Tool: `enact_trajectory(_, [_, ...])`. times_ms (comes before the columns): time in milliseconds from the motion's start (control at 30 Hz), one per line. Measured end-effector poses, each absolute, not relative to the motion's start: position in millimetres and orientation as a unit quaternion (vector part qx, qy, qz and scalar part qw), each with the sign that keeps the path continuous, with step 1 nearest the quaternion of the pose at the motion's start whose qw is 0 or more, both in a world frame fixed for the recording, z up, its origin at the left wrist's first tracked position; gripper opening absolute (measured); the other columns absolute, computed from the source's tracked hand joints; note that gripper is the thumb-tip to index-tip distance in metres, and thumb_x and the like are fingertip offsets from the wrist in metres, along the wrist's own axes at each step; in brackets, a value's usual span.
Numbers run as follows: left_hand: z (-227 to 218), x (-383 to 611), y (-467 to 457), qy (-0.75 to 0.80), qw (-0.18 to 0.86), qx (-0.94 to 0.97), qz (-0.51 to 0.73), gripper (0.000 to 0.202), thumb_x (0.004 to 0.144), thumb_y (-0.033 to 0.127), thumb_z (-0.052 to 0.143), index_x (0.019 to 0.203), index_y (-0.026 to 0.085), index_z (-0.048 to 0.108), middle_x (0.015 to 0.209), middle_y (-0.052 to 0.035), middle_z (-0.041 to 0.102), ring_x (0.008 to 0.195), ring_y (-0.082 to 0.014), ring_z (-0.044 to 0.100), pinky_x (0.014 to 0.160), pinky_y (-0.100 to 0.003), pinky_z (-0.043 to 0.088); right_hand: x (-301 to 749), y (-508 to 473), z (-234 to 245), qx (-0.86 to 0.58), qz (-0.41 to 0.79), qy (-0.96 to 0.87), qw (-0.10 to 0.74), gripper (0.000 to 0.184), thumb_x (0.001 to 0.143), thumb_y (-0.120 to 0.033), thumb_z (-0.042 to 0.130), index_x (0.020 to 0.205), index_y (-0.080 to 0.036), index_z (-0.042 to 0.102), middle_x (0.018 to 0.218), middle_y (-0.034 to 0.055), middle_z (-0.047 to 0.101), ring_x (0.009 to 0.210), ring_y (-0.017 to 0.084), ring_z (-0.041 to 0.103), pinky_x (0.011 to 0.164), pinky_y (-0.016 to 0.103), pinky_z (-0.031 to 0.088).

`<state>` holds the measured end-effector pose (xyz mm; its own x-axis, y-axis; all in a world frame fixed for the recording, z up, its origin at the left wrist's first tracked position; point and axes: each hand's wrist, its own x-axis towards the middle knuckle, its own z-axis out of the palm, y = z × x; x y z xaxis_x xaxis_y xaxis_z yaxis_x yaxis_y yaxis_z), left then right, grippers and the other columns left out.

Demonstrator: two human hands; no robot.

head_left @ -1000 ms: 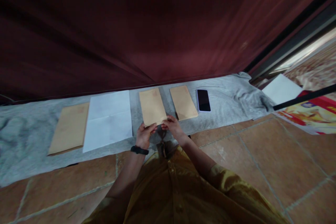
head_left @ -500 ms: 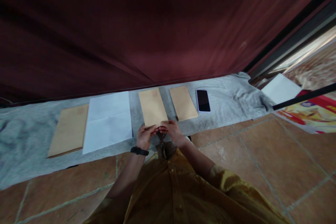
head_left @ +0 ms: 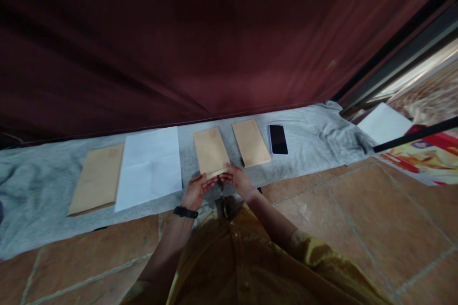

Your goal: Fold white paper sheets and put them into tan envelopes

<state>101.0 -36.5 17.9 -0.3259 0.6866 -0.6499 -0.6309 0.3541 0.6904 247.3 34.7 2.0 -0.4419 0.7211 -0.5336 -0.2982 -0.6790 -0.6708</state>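
Observation:
A brown paper envelope (head_left: 212, 150) lies in front of me on a grey cloth, its near end lifted and a narrow flap folded over. My left hand (head_left: 197, 188) pinches the near left corner of it, thumb on top and fingers beneath. At the near right corner my right hand (head_left: 236, 177) grips the same envelope, also with fingers under the edge. To the right lies a stack of brown envelopes (head_left: 251, 143). White paper sheets (head_left: 149, 169) are spread to the left, beside another stack of brown envelopes (head_left: 97, 178).
A phone (head_left: 278, 139) with a dark screen lies right of the envelopes on the grey cloth (head_left: 315, 133). Dark red fabric (head_left: 214, 57) hangs behind. A colourful printed box (head_left: 425, 152) and a white sheet (head_left: 384, 124) are at the far right, beyond a dark bar.
The envelope's near end now shows a folded flap, where it looked flat before. My hands have moved slightly apart along that edge, and the envelope's far end sits a little nearer.

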Motion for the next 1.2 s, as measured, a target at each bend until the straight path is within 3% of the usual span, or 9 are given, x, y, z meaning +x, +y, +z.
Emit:
enact_trajectory(167, [21.2,107.2,-32.7,0.569,0.570,0.025,0.593,0.007,0.081,0.018,0.074,0.084,0.014,0.069,0.084,-0.0090,0.076,0.077,-0.0176,0.074,0.065,-0.024,0.057,238.4,26.9,11.1,-0.401,0.802,-0.261,0.358,0.024,0.076,-0.039,0.078,0.074,-0.021,0.062,0.074,0.0002,0.067,0.072,0.015,0.067,0.077,0.029,0.056])
enact_trajectory(367, [28.6,116.1,-30.4,0.550,0.581,0.042,0.598,0.015,0.086,0.028,0.072,0.094,0.015,0.068,0.090,-0.0103,0.077,0.081,-0.0170,0.074,0.069,-0.025,0.058,230.8,35.9,23.1,-0.444,0.721,-0.370,0.383,0.035,0.077,-0.053,0.071,0.069,-0.020,0.062,0.066,0.0011,0.065,0.069,0.018,0.065,0.075,0.033,0.056])
enact_trajectory(467, [37.2,117.4,-32.0,0.569,0.563,0.046,0.598,0.023,0.089,0.035,0.069,0.101,0.016,0.067,0.096,-0.0120,0.076,0.086,-0.0185,0.074,0.074,-0.028,0.058,236.0,46.1,36.3,-0.466,0.630,-0.487,0.386,0.027,0.089,-0.046,0.059,0.085,-0.021,0.070,0.080,0.0036,0.071,0.083,0.022,0.067,0.085,0.035,0.054])
enact_trajectory(533, [45.6,118.6,-31.8,0.579,0.549,0.058,0.600,0.027,0.088,0.039,0.069,0.102,0.016,0.067,0.097,-0.0125,0.076,0.089,-0.0195,0.073,0.078,-0.030,0.058,240.8,49.8,47.3,-0.473,0.513,-0.621,0.358,0.028,0.095,-0.037,0.051,0.109,-0.023,0.071,0.105,0.0074,0.074,0.101,0.025,0.066,0.096,0.039,0.050])
enact_trajectory(633, [60.8,121.8,-27.4,0.559,0.560,0.074,0.608,0.035,0.087,0.047,0.069,0.104,0.017,0.067,0.098,-0.0123,0.075,0.093,-0.0205,0.073,0.082,-0.032,0.058,244.5,47.8,59.7,-0.453,0.356,-0.764,0.290,0.046,0.095,-0.021,0.049,0.140,-0.025,0.055,0.140,0.0105,0.060,0.125,0.028,0.057,0.108,0.043,0.043])
enact_trajectory(733, [72.8,126.0,-20.3,0.525,0.573,0.072,0.625,0.042,0.081,0.055,0.072,0.101,0.019,0.066,0.084,-0.0052,0.073,0.082,-0.0171,0.072,0.075,-0.029,0.057,241.9,38.8,60.0,-0.430,0.268,-0.829,0.238,0.053,0.096,-0.014,0.045,0.147,-0.023,0.048,0.148,0.0126,0.053,0.132,0.030,0.051,0.108,0.044,0.044])
enact_trajectory(833, [76.1,130.5,-15.4,0.536,0.549,0.081,0.636,0.038,0.071,0.046,0.082,0.094,0.019,0.067,0.078,0.0003,0.070,0.073,-0.0132,0.068,0.068,-0.025,0.054,237.6,28.9,50.4,-0.413,0.237,-0.852,0.217,0.054,0.096,-0.014,0.045,0.149,-0.023,0.046,0.150,0.0127,0.051,0.134,0.031,0.050,0.106,0.045,0.047])
enact_trajectory(933, [72.6,133.4,-14.3,0.552,0.527,0.085,0.641,0.035,0.065,0.029,0.086,0.094,0.019,0.069,0.096,-0.0025,0.074,0.083,-0.0143,0.068,0.068,-0.024,0.053,236.3,23.4,39.4,-0.399,0.229,-0.860,0.219,0.055,0.095,-0.014,0.048,0.150,-0.022,0.045,0.150,0.0129,0.050,0.135,0.030,0.048,0.107,0.044,0.047])
enact_trajectory(1200, [61.6,122.4,-15.6,0.540,0.576,0.080,0.608,0.029,0.072,0.015,0.078,0.098,0.020,0.069,0.100,-0.0033,0.075,0.080,-0.0146,0.071,0.067,-0.026,0.057,242.2,28.9,33.1,-0.362,0.262,-0.857,0.257,0.065,0.087,-0.006,0.049,0.151,-0.015,0.041,0.153,0.0139,0.046,0.144,0.026,0.039,0.118,0.045,0.036])
